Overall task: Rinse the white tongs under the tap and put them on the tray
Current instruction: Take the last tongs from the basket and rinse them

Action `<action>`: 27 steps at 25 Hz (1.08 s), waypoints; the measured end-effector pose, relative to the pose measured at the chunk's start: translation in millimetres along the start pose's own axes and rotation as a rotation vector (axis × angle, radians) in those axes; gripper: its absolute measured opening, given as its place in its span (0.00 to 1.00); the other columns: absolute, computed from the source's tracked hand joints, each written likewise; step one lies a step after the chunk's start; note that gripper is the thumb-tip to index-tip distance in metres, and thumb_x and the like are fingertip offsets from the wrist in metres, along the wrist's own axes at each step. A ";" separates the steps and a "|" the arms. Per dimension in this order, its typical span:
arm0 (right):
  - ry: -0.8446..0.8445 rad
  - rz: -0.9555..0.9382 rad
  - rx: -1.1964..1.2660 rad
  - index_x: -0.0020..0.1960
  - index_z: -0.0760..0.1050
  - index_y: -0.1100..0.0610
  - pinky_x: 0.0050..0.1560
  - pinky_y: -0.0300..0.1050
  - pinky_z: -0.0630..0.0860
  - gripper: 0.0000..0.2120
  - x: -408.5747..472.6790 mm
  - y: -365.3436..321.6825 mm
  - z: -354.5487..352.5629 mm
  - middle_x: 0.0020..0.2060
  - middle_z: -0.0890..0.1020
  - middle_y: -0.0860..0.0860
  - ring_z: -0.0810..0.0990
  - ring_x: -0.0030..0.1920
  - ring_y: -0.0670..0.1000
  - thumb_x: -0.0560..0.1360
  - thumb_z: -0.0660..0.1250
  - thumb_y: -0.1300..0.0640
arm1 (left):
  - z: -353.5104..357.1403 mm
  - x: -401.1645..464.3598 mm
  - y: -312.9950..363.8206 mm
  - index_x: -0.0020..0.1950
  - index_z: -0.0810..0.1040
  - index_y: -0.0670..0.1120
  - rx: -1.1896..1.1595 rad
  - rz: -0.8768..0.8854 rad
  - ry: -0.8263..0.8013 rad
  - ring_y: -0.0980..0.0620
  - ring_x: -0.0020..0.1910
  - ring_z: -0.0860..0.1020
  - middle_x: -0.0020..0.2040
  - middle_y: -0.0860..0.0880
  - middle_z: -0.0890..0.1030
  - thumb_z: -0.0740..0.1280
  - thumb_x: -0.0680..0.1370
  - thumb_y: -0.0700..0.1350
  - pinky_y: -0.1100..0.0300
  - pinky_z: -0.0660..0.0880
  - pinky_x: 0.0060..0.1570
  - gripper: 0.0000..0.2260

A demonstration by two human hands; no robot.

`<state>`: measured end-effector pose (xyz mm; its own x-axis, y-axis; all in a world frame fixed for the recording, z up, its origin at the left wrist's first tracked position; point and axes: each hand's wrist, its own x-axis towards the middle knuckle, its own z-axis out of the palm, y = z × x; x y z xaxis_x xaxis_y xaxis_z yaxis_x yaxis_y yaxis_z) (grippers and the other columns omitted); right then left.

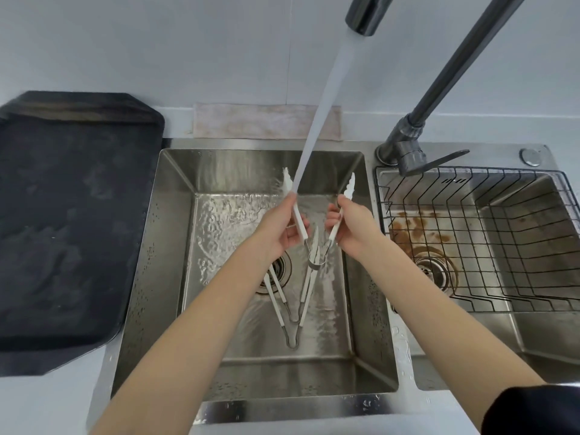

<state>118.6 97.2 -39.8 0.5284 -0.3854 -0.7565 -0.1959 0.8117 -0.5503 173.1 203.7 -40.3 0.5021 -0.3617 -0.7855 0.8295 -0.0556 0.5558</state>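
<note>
I hold a pair of white tongs [299,222] spread in a V over the left sink basin [175,233]. My left hand [277,229] grips its left arm and my right hand [353,226] grips its right arm. Water [320,114] streams from the tap spout [365,14] onto the left arm near its tip. The hinge end hangs low between my hands. Two more white tongs [290,304] lie on the basin floor by the drain, partly behind my left arm. The dark tray [66,215] sits on the counter to the left.
The tap's base and lever [417,152] stand between the basins. A black wire rack [489,243] fills the right basin, which has brown stains near its drain [434,271]. A folded cloth [266,122] lies behind the left basin against the wall.
</note>
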 end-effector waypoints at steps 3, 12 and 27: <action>0.020 0.029 0.009 0.45 0.66 0.61 0.16 0.30 0.61 0.07 0.4 -6.6 1.9 0.31 0.67 0.52 0.63 0.16 0.42 0.81 0.55 0.59 | 7.7 1.0 9.1 0.38 0.70 0.46 0.006 -0.004 -0.025 0.57 0.18 0.74 0.28 0.49 0.71 0.59 0.78 0.55 0.66 0.75 0.22 0.15; -0.086 0.251 -0.202 0.38 0.67 0.59 0.14 0.30 0.56 0.17 -1.3 16.7 -11.0 0.13 0.64 0.47 0.59 0.11 0.42 0.81 0.51 0.50 | 27.6 -3.3 22.8 0.43 0.72 0.44 -0.252 -0.001 -0.150 0.55 0.30 0.73 0.36 0.48 0.72 0.66 0.76 0.47 0.66 0.77 0.26 0.07; -0.058 0.146 -0.276 0.55 0.67 0.59 0.16 0.32 0.56 0.13 -7.9 18.9 -12.4 0.16 0.65 0.46 0.59 0.14 0.42 0.81 0.50 0.51 | 27.0 -2.4 23.8 0.41 0.73 0.46 -0.023 0.142 -0.050 0.57 0.24 0.74 0.29 0.50 0.73 0.60 0.78 0.56 0.66 0.72 0.23 0.15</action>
<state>100.5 110.2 -48.6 0.5228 -0.2414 -0.8176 -0.4859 0.7036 -0.5185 185.0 178.1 -17.9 0.6026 -0.4102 -0.6846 0.7565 0.0206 0.6536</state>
